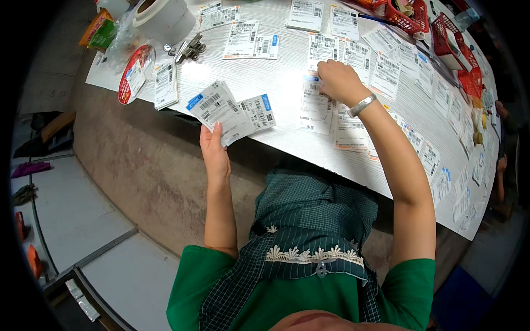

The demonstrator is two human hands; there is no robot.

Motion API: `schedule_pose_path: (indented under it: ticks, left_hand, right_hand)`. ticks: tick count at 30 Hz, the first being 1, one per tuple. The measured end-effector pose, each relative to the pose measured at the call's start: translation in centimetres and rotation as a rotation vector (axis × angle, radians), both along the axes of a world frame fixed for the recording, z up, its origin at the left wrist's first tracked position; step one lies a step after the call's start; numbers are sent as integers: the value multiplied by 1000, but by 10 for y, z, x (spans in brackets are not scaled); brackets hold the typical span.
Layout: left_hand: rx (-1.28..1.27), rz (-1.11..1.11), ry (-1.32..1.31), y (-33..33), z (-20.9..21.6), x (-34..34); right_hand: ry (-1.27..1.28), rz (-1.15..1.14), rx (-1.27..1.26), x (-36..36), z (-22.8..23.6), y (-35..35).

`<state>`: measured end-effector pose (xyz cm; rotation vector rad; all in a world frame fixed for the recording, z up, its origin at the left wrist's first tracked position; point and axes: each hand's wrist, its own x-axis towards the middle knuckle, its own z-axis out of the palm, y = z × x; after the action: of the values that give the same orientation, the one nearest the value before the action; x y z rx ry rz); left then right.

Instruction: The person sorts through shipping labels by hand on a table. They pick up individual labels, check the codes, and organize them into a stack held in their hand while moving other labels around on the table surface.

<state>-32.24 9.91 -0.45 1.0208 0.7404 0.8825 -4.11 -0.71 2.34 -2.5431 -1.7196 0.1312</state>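
Observation:
My left hand [216, 149] grips a fanned bunch of white shipping labels [221, 111] just off the table's near edge, thumb on top. Some of these labels carry blue corners, and barcodes show on their faces. Over the table at the right, my right hand [340, 83] is closed, fingers pressed down at the top of a blue-marked shipping label [316, 110]. Whether its fingertips pinch that label or only touch it is hidden by the hand. Rows of label piles [386, 74] surround the right hand, and a silver bracelet [362, 105] circles that wrist.
On the white table [265, 77], a metal bulldog clip [190, 48] and a white roll [164, 21] stand at the left, near a red oval card [136, 74]. Red plastic baskets [407, 15] line the far right. Another person's hand [502, 164] shows at the right rim.

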Motion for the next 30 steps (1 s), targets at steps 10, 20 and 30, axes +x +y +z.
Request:
schedule_pose_path:
  ticks: [10,20,30]
  left_hand:
    - [-14,42,-35,-1,1,-3]
    - [-104,-14,-85,-15,9,17]
    - [-81,-154,-59,-48,12,48]
  right_hand:
    - [249,-32,-156,6,3,5]
    - [995,-236,402,-57,36,-49]
    - [726,-319,607,-88,20,-54]
